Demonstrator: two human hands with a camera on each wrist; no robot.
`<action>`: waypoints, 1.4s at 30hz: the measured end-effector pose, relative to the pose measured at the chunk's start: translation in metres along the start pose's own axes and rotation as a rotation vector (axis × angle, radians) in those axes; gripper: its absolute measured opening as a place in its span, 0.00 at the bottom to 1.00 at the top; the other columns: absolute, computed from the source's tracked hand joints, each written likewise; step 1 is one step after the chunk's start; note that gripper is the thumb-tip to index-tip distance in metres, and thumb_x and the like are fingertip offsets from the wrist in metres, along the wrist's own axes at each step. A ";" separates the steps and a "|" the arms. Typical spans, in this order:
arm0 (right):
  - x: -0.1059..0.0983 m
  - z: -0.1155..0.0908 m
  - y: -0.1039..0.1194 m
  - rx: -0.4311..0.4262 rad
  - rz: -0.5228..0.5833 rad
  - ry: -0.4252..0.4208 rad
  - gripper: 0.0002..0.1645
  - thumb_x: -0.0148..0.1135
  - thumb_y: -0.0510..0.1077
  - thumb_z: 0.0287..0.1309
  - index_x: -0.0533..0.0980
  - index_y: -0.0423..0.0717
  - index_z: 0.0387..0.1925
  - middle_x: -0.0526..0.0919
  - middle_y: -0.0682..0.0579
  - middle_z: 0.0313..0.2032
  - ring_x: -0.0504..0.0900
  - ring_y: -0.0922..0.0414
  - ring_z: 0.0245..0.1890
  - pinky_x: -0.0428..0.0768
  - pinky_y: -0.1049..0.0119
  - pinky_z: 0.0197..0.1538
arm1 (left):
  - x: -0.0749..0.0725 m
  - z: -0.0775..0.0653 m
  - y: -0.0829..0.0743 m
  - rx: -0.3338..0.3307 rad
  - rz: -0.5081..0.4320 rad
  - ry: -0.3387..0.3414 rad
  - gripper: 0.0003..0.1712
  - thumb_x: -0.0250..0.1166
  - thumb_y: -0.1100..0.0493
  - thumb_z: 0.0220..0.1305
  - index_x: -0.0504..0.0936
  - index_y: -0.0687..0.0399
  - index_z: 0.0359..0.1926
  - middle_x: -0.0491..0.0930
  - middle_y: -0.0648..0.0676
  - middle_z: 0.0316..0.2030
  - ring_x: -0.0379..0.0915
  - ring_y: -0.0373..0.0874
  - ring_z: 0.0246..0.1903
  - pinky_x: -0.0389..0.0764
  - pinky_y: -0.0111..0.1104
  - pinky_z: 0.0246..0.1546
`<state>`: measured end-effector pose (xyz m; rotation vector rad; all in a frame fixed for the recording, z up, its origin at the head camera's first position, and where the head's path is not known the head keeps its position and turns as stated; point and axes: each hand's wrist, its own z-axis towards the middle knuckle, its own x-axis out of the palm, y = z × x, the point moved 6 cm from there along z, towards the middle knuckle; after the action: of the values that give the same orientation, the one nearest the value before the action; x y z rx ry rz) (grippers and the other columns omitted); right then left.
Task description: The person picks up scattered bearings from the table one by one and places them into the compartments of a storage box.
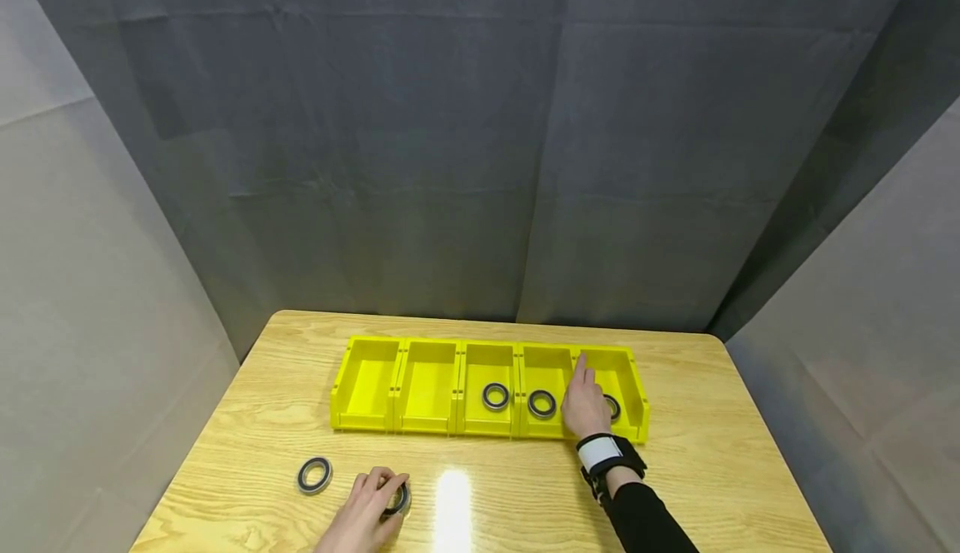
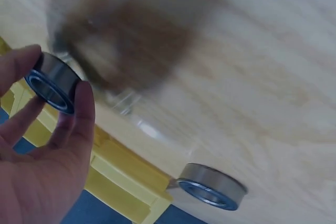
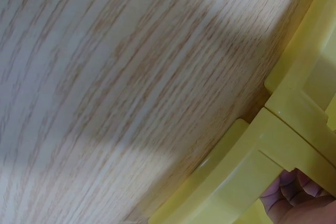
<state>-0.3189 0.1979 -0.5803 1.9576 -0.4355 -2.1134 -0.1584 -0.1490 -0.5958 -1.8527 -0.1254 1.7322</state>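
My left hand (image 1: 363,511) pinches a ball bearing (image 2: 58,80) between thumb and fingers, low over the front of the table. To its left, a second bearing (image 1: 314,475) lies flat on the wood. My right hand (image 1: 587,403) reaches into the right end of a row of yellow bins (image 1: 427,430), its index finger stretched along the divider between the last two compartments. A bearing (image 1: 612,407) in the rightmost compartment is partly hidden behind this hand. In the right wrist view, bent fingers (image 3: 294,190) show inside a bin, with no bearing visible among them.
One bearing (image 1: 496,396) lies in the middle compartment and another bearing (image 1: 542,404) in the compartment to its right. The two left compartments show bare yellow floors. Grey cloth (image 1: 420,161) hangs behind the wooden table (image 1: 720,470), with paler cloth at both sides.
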 end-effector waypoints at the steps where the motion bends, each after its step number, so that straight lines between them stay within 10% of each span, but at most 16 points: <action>1: 0.000 0.000 0.000 -0.001 0.003 -0.004 0.40 0.51 0.35 0.69 0.48 0.29 0.76 0.72 0.28 0.57 0.77 0.43 0.28 0.75 0.55 0.24 | -0.001 0.002 -0.001 -0.013 0.013 -0.021 0.29 0.75 0.63 0.53 0.80 0.62 0.57 0.77 0.58 0.47 0.71 0.49 0.42 0.79 0.36 0.33; 14: 0.001 0.001 0.001 -0.003 0.011 -0.026 0.40 0.51 0.35 0.69 0.49 0.30 0.76 0.73 0.28 0.57 0.76 0.44 0.27 0.74 0.57 0.22 | -0.022 0.037 -0.018 -0.046 0.042 -0.196 0.28 0.69 0.63 0.63 0.76 0.59 0.64 0.74 0.62 0.55 0.71 0.55 0.52 0.80 0.34 0.30; 31: 0.001 0.000 0.001 -0.034 -0.014 -0.052 0.40 0.53 0.35 0.68 0.50 0.28 0.75 0.74 0.28 0.54 0.75 0.46 0.24 0.72 0.59 0.20 | -0.040 0.094 -0.030 0.078 0.241 -0.408 0.29 0.72 0.63 0.60 0.78 0.61 0.62 0.75 0.67 0.53 0.73 0.61 0.48 0.85 0.39 0.36; 42: 0.002 -0.001 0.000 -0.027 -0.019 -0.050 0.41 0.54 0.36 0.68 0.50 0.28 0.75 0.74 0.29 0.54 0.75 0.47 0.24 0.73 0.58 0.20 | -0.037 0.121 -0.030 0.079 0.269 -0.409 0.26 0.72 0.64 0.59 0.79 0.61 0.59 0.76 0.68 0.51 0.73 0.63 0.47 0.85 0.40 0.29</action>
<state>-0.3184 0.1976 -0.5820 1.9048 -0.3968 -2.1727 -0.2673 -0.0985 -0.5462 -1.4900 0.0349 2.2526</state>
